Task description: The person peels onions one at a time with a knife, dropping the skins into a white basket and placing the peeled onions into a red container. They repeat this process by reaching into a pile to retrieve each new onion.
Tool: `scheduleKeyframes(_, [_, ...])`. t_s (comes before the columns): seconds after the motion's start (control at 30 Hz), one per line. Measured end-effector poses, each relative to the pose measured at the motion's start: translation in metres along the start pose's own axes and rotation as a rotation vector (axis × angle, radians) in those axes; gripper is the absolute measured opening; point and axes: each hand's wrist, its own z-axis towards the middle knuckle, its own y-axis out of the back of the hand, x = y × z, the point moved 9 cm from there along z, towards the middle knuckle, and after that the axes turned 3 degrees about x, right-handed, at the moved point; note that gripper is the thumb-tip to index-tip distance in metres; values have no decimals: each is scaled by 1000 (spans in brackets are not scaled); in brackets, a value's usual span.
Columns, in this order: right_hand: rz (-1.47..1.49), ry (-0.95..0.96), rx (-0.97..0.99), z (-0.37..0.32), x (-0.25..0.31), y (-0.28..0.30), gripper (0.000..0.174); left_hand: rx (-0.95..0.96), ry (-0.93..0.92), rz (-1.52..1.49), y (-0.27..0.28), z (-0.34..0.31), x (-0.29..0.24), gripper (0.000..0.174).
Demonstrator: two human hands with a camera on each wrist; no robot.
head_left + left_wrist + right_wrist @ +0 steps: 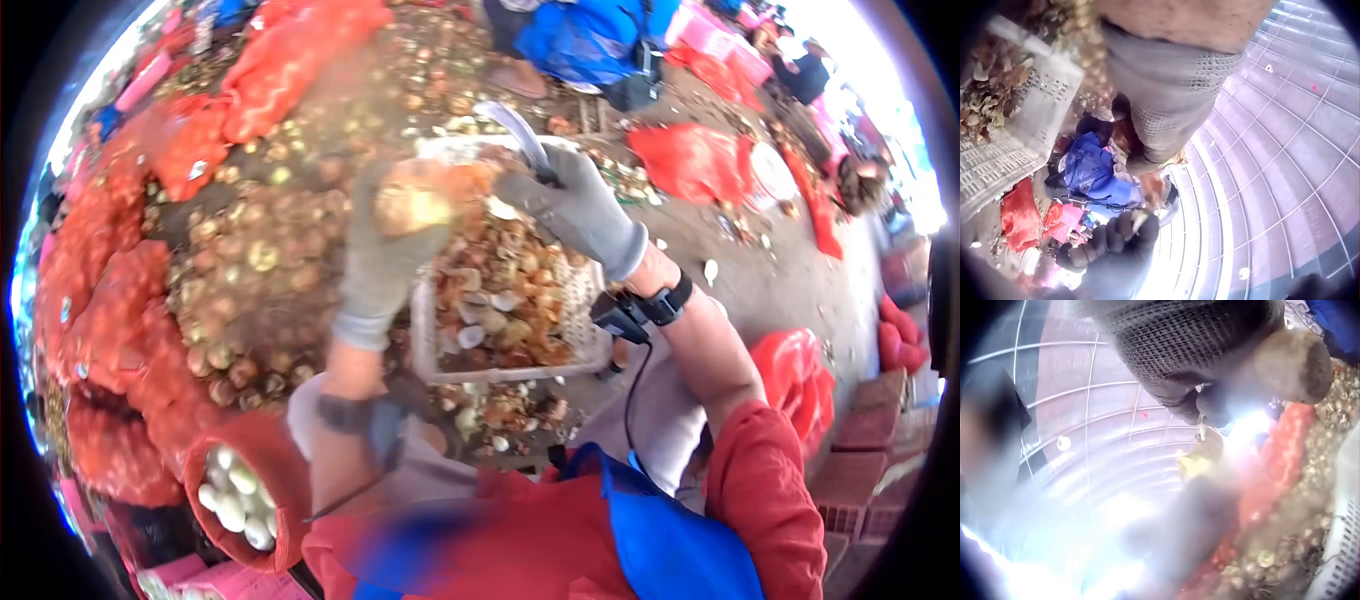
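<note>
In the head view my left hand (395, 250), in a grey glove, holds an onion (418, 205), blurred with its brown skin showing. My right hand (590, 215), gloved alike, grips a knife with a curved blade (512, 128) that points up and away. The knife's thick handle (1297, 365) juts from the fist in the right wrist view. Right fingertips are close to the onion, and a small pale piece (1139, 222) shows at them in the left wrist view. Below both hands, a white plastic basket (424, 330) holds onion skins and trimmings (520, 300).
Many loose onions (260, 255) cover the ground to the left. Red mesh sacks (110, 310) line the far left. A red bucket (290, 480) of peeled white onions stands near my left leg. Red bags (690, 160) lie at right, and bricks (865, 440) are stacked there.
</note>
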Motion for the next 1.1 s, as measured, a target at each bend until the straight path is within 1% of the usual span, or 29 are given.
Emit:
scheduleKeyframes(0.03, [23, -85, 22, -8, 7, 0, 29, 16, 10, 209, 10, -6, 11, 85])
scheduleKeyframes(0.07, [58, -155, 44, -16, 17, -1, 31, 45, 2, 284, 7, -9, 17, 84])
scheduleKeyframes(0.1, [260, -175, 119, -23, 35, -5, 37, 73, -9, 359, 4, -13, 23, 83])
scheduleKeyframes(0.13, [272, -192, 111, -24, 38, -2, 37, 101, -21, 433, 1, -17, 29, 83])
scheduleKeyframes(0.2, [436, -279, 105, -21, 28, 2, 41, 23, 304, -50, -5, -32, 64, 77])
scheduleKeyframes(0.23, [494, -335, 26, -13, -5, 3, 43, 45, 315, -40, -3, -34, 69, 77])
scheduleKeyframes(0.27, [554, -326, -28, -11, -30, 3, 38, 42, 371, -122, 3, -38, 80, 70])
scheduleKeyframes(0.3, [791, -434, -24, -17, -64, -9, 34, 32, 425, -206, 9, -42, 91, 64])
scheduleKeyframes(0.33, [1025, -542, -12, -26, -97, -26, 30, 58, 445, -384, -4, -40, 73, 61])
scheduleKeyframes(0.37, [860, -536, 124, -35, -132, -46, 27, 79, 474, -565, -18, -39, 55, 58])
scheduleKeyframes(0.4, [689, -525, 263, -48, -153, -62, 24, 97, 511, -737, -32, -39, 36, 56])
scheduleKeyframes(0.43, [349, -477, 415, -66, -121, -54, 19, 98, 520, -713, -33, -38, 31, 56])
scheduleKeyframes(0.47, [345, -480, 430, -70, -87, -56, 19, 101, 513, -714, -30, -40, 33, 57])
scheduleKeyframes(0.5, [442, -509, 315, -70, -59, -50, 18, 104, 507, -714, -27, -43, 34, 59])
scheduleKeyframes(0.53, [542, -538, 191, -71, -49, -45, 16, 107, 501, -714, -24, -45, 35, 61])
scheduleKeyframes(0.57, [214, -188, 200, -58, -26, -35, 19, 106, 502, -665, -22, -46, 36, 64])
scheduleKeyframes(0.6, [212, -193, 186, -61, -27, -31, 19, 116, 503, -619, -26, -45, 37, 67])
scheduleKeyframes(0.67, [-526, 311, 97, -67, 17, -23, 25, 171, 510, -591, -38, -42, 29, 77])
scheduleKeyframes(0.7, [-540, 320, 139, -67, 14, -28, 27, 218, 506, -515, -41, -43, 31, 80])
scheduleKeyframes(0.73, [-539, 313, 136, -68, 10, -30, 27, 261, 500, -437, -44, -44, 31, 84])
scheduleKeyframes(0.77, [-567, 332, 119, -69, 8, -33, 26, 269, 544, -215, -45, -44, 26, 89])
scheduleKeyframes(0.8, [-598, 355, 101, -70, 7, -34, 25, 269, 543, -215, -47, -44, 27, 89])
scheduleKeyframes(0.87, [-634, 327, 139, -68, 3, -38, 24, 243, 518, -218, -45, -44, 29, 88])
scheduleKeyframes(0.9, [-672, 281, 204, -67, -4, -43, 24, 256, 482, -155, -43, -41, 30, 86])
scheduleKeyframes(0.93, [-710, 231, 267, -67, -11, -48, 23, 258, 482, -152, -38, -42, 41, 86])
scheduleKeyframes(0.97, [-712, 226, 261, -68, -17, -50, 23, 341, 216, 124, -40, -33, 28, 76])
scheduleKeyframes(1.03, [-748, 431, 94, -72, -12, -45, 24, 358, 51, 325, -39, -38, 24, 70])
scheduleKeyframes(1.1, [-803, 425, 85, -70, -10, -37, 24, 360, 42, 253, -47, -42, 17, 69])
